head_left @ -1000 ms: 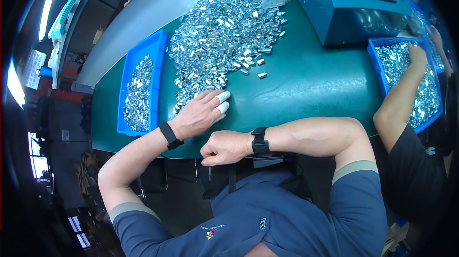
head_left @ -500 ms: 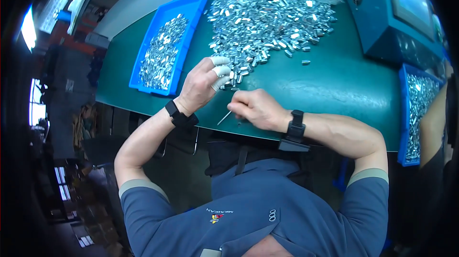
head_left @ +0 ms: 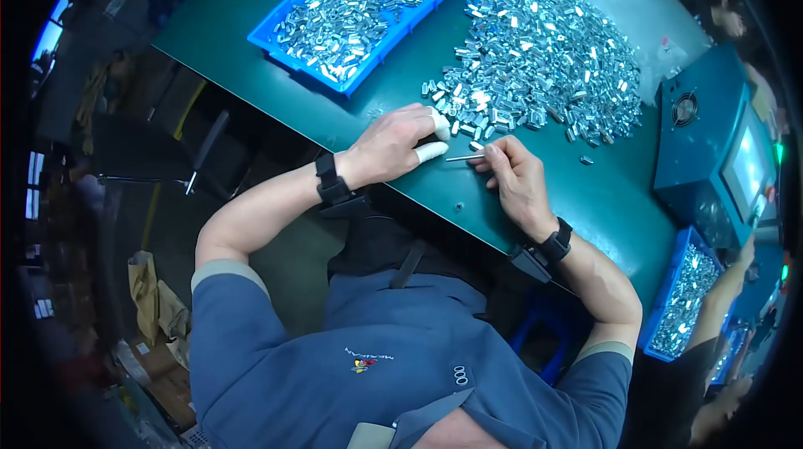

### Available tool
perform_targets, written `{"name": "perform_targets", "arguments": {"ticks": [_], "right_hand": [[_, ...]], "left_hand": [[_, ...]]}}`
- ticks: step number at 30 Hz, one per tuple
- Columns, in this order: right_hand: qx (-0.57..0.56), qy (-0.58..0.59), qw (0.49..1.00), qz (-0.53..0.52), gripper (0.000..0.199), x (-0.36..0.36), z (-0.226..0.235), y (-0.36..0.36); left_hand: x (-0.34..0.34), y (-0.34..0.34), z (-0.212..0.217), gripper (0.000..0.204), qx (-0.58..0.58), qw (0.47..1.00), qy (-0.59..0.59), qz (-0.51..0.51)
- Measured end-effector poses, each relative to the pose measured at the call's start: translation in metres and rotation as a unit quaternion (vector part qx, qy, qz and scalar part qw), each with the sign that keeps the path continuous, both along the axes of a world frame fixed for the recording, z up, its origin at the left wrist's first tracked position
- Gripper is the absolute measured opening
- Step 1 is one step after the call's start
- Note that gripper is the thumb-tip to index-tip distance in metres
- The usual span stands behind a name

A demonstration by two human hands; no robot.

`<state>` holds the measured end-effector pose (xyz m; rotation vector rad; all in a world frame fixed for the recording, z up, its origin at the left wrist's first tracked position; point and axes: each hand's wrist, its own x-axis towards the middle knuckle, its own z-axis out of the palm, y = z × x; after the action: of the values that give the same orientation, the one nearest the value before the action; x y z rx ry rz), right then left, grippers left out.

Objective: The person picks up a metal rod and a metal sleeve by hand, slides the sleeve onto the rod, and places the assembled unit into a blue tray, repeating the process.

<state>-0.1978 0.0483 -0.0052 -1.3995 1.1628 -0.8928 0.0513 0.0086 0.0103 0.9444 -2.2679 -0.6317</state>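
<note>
Right hand [head_left: 517, 181] pinching thin metal pin [head_left: 462, 158], left hand [head_left: 391, 144] curled at metal-parts heap [head_left: 544, 64], green table [head_left: 276, 39], blue tray [head_left: 276, 35]

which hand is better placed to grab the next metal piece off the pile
Left, probably. The left hand rests at the near edge of the pile, its covered fingers beside the pieces. The right hand already pinches a thin pin.

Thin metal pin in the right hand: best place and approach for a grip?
Probably the end nearest the right hand, pinched between thumb and fingertip, coming from the person's right. The thin metal pin lies nearly level just above the green table, its free tip pointing at the left hand. It is slender, so a side pinch across the shaft suits; the loose metal parts crowd the far side.
</note>
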Motion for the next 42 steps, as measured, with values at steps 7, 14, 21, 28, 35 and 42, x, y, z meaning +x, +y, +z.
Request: {"name": "perform_targets", "arguments": {"ticks": [7,14,21,28,35,42], "right_hand": [[-0.093,0.106,0.99,0.026,0.024,0.018,0.001,-0.035],[-0.097,0.073,0.992,0.038,0.025,0.04,0.002,-0.062],[-0.038,-0.029,0.999,-0.018,0.025,0.025,0.009,-0.035],[0.014,-0.062,0.997,-0.039,0.029,0.019,-0.002,-0.018],[0.012,-0.098,0.992,-0.078,0.03,0.017,-0.004,-0.015],[0.014,-0.133,0.984,-0.118,0.023,0.017,-0.006,-0.016]], "left_hand": [[0.005,-0.02,-0.011,0.016,-0.005,1.0,0.011,-0.001],[0.014,-0.059,-0.015,0.019,0.112,0.986,0.111,0.049],[0.037,-0.026,-0.018,0.017,0.308,0.9,0.295,0.095],[0.023,0.006,-0.019,0.019,0.377,0.839,0.386,0.064],[0.001,0.009,-0.018,0.019,0.414,0.804,0.423,0.058],[-0.01,0.013,-0.018,0.021,0.417,0.796,0.435,0.061]]}}
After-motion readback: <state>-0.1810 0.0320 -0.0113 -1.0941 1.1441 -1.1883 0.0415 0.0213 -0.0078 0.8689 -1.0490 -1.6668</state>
